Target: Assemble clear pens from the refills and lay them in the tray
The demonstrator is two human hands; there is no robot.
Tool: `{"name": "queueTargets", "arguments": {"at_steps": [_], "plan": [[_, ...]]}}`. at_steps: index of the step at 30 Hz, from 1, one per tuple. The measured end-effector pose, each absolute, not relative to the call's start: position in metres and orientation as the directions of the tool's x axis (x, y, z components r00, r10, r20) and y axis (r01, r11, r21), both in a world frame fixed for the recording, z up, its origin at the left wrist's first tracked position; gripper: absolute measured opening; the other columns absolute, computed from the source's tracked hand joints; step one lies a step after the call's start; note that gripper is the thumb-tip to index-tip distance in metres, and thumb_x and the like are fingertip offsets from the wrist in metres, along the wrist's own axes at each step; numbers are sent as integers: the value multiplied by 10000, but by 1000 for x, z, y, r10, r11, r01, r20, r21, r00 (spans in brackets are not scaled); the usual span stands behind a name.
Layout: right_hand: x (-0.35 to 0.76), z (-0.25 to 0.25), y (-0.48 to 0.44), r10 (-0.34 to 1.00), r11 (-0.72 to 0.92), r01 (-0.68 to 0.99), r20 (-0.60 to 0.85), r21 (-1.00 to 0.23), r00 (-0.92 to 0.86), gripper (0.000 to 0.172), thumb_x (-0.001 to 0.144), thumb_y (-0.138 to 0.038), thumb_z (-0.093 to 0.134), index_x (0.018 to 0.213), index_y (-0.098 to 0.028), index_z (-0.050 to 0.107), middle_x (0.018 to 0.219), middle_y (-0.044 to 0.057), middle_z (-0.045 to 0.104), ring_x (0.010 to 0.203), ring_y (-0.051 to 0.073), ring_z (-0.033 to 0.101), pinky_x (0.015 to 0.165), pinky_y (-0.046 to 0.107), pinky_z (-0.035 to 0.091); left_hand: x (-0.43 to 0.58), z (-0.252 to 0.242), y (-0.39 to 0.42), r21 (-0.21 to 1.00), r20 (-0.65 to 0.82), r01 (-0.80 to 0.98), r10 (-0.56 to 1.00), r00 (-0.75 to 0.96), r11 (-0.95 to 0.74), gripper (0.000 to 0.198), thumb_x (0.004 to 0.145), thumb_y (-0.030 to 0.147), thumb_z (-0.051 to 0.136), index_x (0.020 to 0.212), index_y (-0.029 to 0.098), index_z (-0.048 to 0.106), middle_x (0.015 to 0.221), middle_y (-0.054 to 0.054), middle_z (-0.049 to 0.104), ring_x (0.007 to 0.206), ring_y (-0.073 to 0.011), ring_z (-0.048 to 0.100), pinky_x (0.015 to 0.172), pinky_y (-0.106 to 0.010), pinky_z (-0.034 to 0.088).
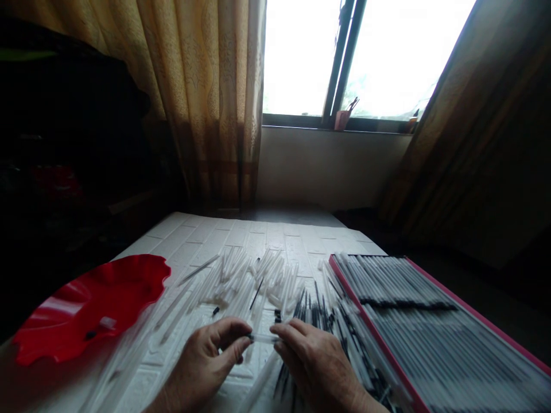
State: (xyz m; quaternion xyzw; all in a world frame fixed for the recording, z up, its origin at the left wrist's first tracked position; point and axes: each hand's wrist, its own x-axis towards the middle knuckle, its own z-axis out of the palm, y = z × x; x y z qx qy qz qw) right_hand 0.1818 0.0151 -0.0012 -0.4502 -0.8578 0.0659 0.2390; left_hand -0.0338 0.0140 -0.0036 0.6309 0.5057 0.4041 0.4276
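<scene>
While L hand (209,351) pinches tube (262,338) | R hand (316,353) ditto, palm dn

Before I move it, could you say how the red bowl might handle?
The red bowl looks thin-rimmed, so probably light. Its shiny surface may be slippery. The black piece inside seems loose and could slide.

The hands (316,350) partly hide the clear tube (263,338) — and the frame's bottom edge cuts off the pink-edged box (371,323).
</scene>
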Motion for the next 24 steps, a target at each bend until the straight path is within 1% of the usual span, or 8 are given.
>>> {"name": "queueTargets", "arguments": {"at_steps": [2,3,6,8,12,17,21,24], "plan": [[182,-4,15,809,582,718,363,-381,-463,283,872,-231,573,1152,-240,539,959,39,703,777,175,681,662,230,445,-34,-3,14,946,73,302,984,163,-120,165,800,312,658,886,183,713,699,-1,686,609,-150,618,575,-217,499],[183,-5,15,814,575,715,365,-398,-451,289,851,-214,588,1134,-225,531,949,39,705,765,174,677,658,230,445,-34,-3,14,944,73,306,984,164,-121,161,802,310,657,883,183,713,694,1,681,606,-148,614,575,-216,497],[183,-5,15,824,558,737,356,-382,-440,109,853,-183,559,957,-215,542,827,12,688,692,160,652,605,223,412,-34,-2,15,943,77,309,983,166,-126,148,803,301,653,870,183,713,687,4,671,604,-146,608,578,-218,493],[183,-4,15,817,565,754,353,-335,-456,46,882,-203,531,915,-223,557,802,7,673,685,160,646,590,224,391,-34,-2,15,942,79,309,983,166,-128,152,801,308,656,868,185,715,688,3,671,607,-148,609,578,-219,495],[182,1,16,814,570,766,330,-299,-478,137,933,-241,473,925,-251,609,815,5,665,687,148,649,586,214,381,-35,-4,15,939,80,319,984,161,-128,179,803,332,655,869,178,720,677,-2,669,611,-154,610,573,-220,496],[182,1,16,812,580,735,328,-353,-483,156,882,-236,563,1035,-235,592,891,26,688,763,169,662,644,222,411,-35,-1,14,940,65,319,983,169,-117,183,801,333,652,866,178,723,666,0,660,600,-150,600,571,-221,492],[182,2,16,827,558,760,293,-333,-479,50,889,-224,549,914,-228,592,829,8,673,717,163,652,612,223,391,-34,2,14,939,71,318,978,194,-131,177,801,331,655,845,177,731,671,-3,658,610,-149,598,580,-215,486],[182,3,16,827,559,768,288,-313,-484,92,904,-239,529,864,-242,612,809,-4,661,694,151,652,584,218,369,-34,1,15,938,78,318,976,202,-141,189,794,345,661,821,172,732,648,1,642,598,-145,586,570,-209,475]]}}
